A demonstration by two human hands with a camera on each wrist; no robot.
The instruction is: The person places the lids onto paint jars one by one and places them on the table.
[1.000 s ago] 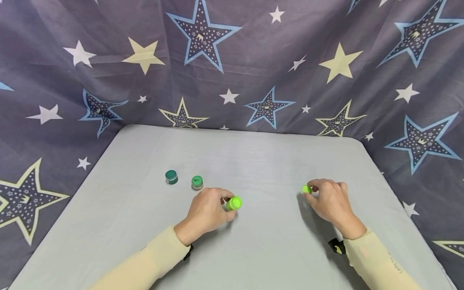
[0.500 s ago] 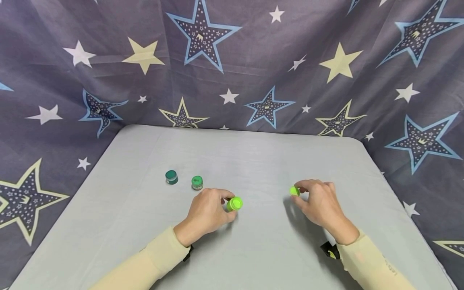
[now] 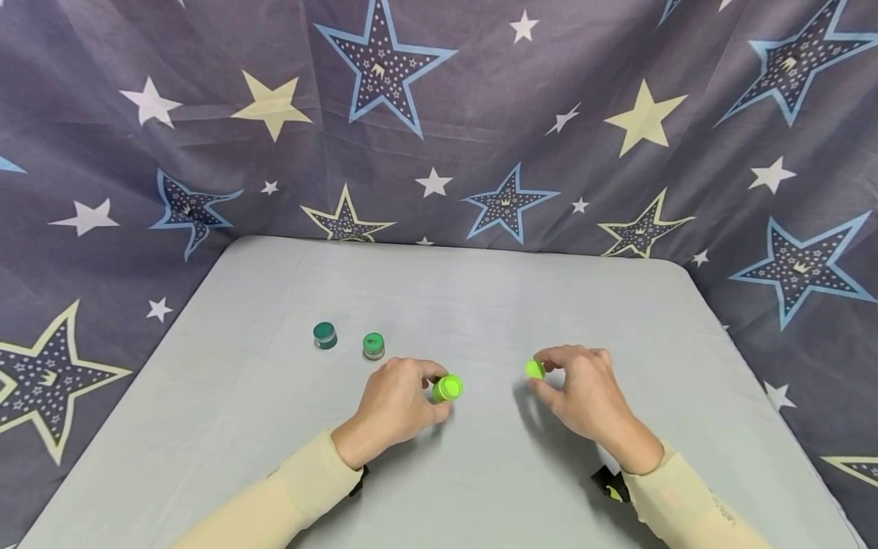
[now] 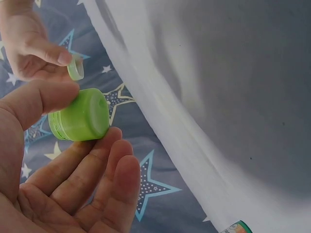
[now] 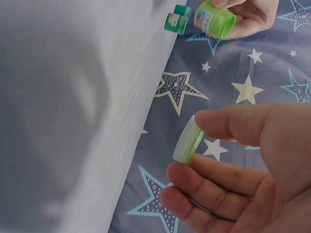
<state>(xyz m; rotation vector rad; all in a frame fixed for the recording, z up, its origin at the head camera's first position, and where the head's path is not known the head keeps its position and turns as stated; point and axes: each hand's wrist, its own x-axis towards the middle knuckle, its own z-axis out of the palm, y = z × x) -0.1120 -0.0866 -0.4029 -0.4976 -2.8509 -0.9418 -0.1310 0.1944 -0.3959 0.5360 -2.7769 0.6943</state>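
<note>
Near the middle of the table my left hand [image 3: 394, 402] holds a small lime-green paint jar [image 3: 448, 388] between thumb and fingers, its mouth uncovered. In the left wrist view the jar [image 4: 80, 116] shows its smooth base; a printed label faces the right wrist camera on the jar [image 5: 213, 19]. To its right, my right hand [image 3: 583, 393] pinches a matching lime-green lid [image 3: 535, 370] by its edge, tilted above the table. The pale inner side of the lid [image 5: 187, 141] shows in the right wrist view. A gap separates lid and jar.
Two more small jars stand left of and behind my left hand: a dark teal-capped jar [image 3: 325, 335] and a green-capped jar [image 3: 373, 346]. A pale grey cloth covers the table [image 3: 480, 297]. Behind it hangs a dark star-patterned curtain [image 3: 466, 145].
My right hand has moved left with the lid, narrowing the gap to the jar. My left hand and the jar have shifted only slightly right. The other two jars stay put.
</note>
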